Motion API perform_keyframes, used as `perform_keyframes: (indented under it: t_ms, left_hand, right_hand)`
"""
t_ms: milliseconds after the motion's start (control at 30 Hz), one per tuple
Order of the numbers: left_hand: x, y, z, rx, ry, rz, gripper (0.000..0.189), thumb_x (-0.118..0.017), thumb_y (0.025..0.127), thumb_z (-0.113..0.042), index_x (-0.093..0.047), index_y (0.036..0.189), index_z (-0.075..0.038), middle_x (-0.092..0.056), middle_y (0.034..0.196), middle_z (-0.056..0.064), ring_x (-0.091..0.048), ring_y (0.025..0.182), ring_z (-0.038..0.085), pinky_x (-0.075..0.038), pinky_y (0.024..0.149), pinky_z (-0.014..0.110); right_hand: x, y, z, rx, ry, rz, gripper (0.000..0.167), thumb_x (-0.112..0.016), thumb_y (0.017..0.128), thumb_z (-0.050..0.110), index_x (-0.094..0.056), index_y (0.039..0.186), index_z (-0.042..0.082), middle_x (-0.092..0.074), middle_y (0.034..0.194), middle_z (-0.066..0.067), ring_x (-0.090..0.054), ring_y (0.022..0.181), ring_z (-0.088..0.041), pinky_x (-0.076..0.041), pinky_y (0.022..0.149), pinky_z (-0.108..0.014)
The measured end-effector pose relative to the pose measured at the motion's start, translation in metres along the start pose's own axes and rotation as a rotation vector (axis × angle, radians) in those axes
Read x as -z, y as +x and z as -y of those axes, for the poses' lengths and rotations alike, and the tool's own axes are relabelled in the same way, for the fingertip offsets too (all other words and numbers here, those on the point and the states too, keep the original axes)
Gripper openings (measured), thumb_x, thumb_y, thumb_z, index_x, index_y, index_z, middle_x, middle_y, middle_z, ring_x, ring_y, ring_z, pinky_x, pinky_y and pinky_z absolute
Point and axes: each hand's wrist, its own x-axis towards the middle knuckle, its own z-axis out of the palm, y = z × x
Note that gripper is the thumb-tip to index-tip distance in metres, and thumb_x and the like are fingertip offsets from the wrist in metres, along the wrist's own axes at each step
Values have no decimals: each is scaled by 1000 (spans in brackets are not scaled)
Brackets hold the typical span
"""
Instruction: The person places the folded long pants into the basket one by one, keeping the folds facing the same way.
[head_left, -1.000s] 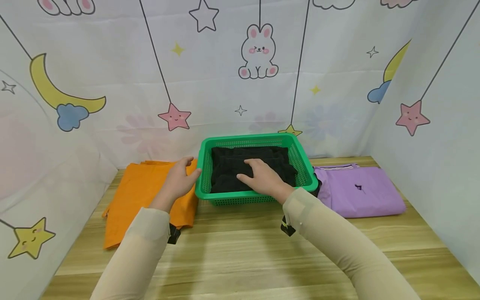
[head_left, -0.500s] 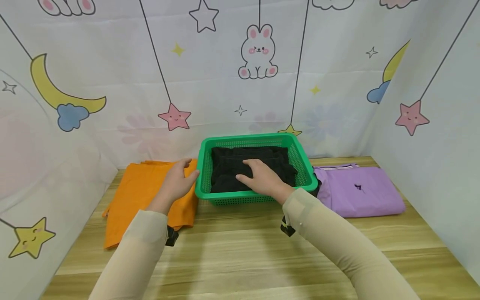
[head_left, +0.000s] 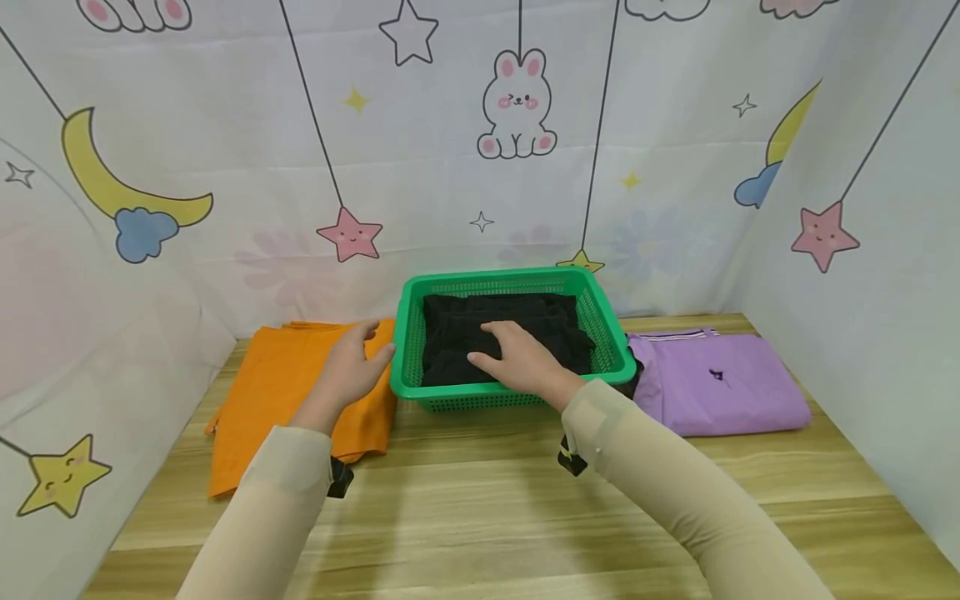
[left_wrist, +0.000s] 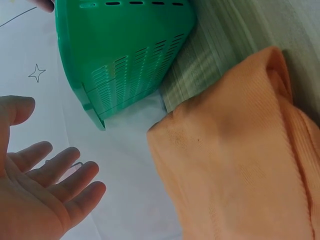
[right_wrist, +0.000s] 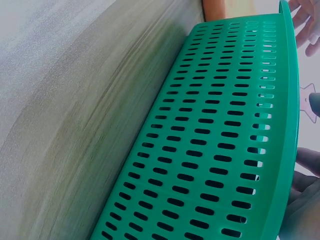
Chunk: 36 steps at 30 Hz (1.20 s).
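My left hand (head_left: 348, 367) is held above the orange folded cloth (head_left: 270, 383), just left of the green plastic basket (head_left: 450, 391). In the left wrist view its fingers (left_wrist: 67, 185) are spread and relaxed, apart from the basket wall (left_wrist: 125, 45), with nothing in them. Over the basket's front rim reaches my right hand (head_left: 521, 358), thumb and fingers apart above the folded black cloth (head_left: 450, 333) inside. The right wrist view shows the slotted basket side (right_wrist: 200, 125), with part of the right hand (right_wrist: 305, 200) behind its rim.
To the right of the basket lies a folded purple garment (head_left: 750, 392) with a small dark mark and striped trim. Everything rests on a wood-grain table (head_left: 465, 500). A white printed curtain (head_left: 450, 183) stands behind and along both sides.
My left hand has drifted slightly left and down, away from the basket rim. The right hand has shifted a little left over the black cloth. Basket and cloths have stayed put.
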Motion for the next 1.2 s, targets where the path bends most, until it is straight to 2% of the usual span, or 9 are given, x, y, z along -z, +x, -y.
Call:
perform_keyframes:
  t_ms: [533,1200]
  left_hand:
    - [-1,-4,10,36,0,19,60,-44,100,-31,-24,148,-2,-32,148,23,-37,130,45,-37,103,57]
    - [0,-8,16,62,-18,31,63,-43,100,-35,-21,150,-4,-31,149,23,-36,131,45,-37,102,57]
  right_hand:
    - [-1,-1,-5,38,24,20,65,-48,94,51,-34,147,16,-31,152,-7,-32,140,-25,-34,110,-47]
    - [-4,1,4,73,18,27,63,-49,95,50,-36,145,15,-32,152,-7,-32,140,-25,-33,111,-45]
